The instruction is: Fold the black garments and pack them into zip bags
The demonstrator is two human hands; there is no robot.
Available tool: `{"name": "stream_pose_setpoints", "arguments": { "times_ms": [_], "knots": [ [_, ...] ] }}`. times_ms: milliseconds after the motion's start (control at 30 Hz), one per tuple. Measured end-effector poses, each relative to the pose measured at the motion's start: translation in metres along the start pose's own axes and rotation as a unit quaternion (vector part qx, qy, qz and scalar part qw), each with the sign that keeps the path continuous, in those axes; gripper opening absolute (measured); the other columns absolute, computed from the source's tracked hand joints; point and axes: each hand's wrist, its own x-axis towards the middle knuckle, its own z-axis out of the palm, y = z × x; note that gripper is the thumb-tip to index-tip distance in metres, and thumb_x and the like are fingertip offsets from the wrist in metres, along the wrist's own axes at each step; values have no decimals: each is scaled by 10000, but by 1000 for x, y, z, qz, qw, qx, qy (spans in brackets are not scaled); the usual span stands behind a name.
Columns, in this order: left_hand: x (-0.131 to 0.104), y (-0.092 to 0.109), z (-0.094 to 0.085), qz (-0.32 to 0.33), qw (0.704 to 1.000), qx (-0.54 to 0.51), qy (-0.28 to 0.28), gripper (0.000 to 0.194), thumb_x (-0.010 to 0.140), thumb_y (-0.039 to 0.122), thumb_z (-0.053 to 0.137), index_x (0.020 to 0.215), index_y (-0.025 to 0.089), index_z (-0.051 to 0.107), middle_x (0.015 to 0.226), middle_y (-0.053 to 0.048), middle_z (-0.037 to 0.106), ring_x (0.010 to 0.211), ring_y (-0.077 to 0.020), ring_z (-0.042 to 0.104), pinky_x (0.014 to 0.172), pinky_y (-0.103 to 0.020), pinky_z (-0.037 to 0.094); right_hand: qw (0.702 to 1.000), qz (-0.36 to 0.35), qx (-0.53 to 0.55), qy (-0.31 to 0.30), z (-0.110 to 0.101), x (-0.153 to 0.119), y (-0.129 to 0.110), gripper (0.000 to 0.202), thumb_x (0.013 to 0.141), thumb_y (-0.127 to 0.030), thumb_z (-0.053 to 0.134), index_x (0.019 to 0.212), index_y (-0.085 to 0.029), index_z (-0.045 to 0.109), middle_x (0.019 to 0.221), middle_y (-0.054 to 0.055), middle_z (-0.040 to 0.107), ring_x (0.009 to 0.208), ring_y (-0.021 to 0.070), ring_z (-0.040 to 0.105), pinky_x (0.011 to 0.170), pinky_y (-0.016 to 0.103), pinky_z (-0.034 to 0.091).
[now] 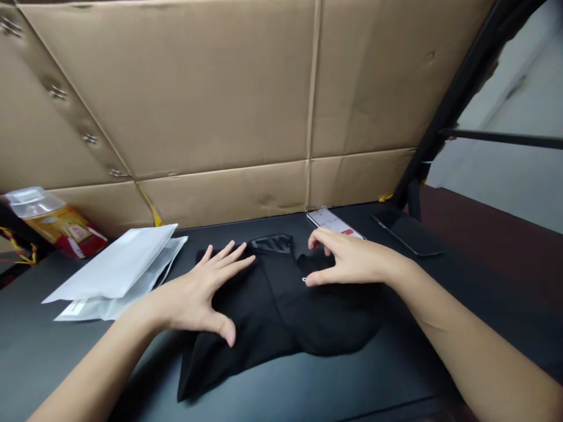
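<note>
A black cloth garment (272, 310) lies spread on the dark table (264, 390). Along its far edge runs a glossy band (275, 243) with grey slanted stripes. My left hand (206, 287) is over the garment's left side, fingers spread and thumb apart; whether it presses down is hard to tell. Over the right side is my right hand (347, 258), its fingers curved and parted from the thumb, with nothing visible between them. A small white mark (304, 280) on the cloth shows by that thumb's tip. The wrist and forearm hide part of the garment's right edge.
White plastic bags (118, 264) lie to the left, near a clear-lidded container (57, 223) with an orange and red label. A lit phone (332, 220) rests behind my right hand, and a dark phone (407, 232) lies farther right. Cardboard (220, 105) walls off the back.
</note>
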Motion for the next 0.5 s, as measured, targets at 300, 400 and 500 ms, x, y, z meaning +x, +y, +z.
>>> {"name": "stream_pose_setpoints", "arguments": {
  "times_ms": [300,400,500],
  "knots": [
    [0,8,-1,-64,995,-21,-76,1160,757,900,674,1696,363,255,1781,-140,177,1637,-476,156,1258,-798,83,985,-24,65,-158,5,2,-3,388,830,-594,796,838,-229,665,798,-12,682,698,154,602,573,270,385],
    [6,5,-2,-61,997,5,41,704,1004,734,501,1564,309,542,1628,-124,524,1511,-391,476,1278,-684,277,979,-35,95,-180,6,2,-6,407,858,-630,767,857,-229,701,788,-9,699,690,153,602,577,263,392],
    [10,-4,3,-58,988,68,128,551,1060,575,490,1485,252,626,1491,-132,636,1338,-355,620,1192,-585,437,971,-60,161,-168,4,3,-8,378,986,-572,626,902,-215,718,789,4,706,718,154,618,640,263,444]
  ]
}}
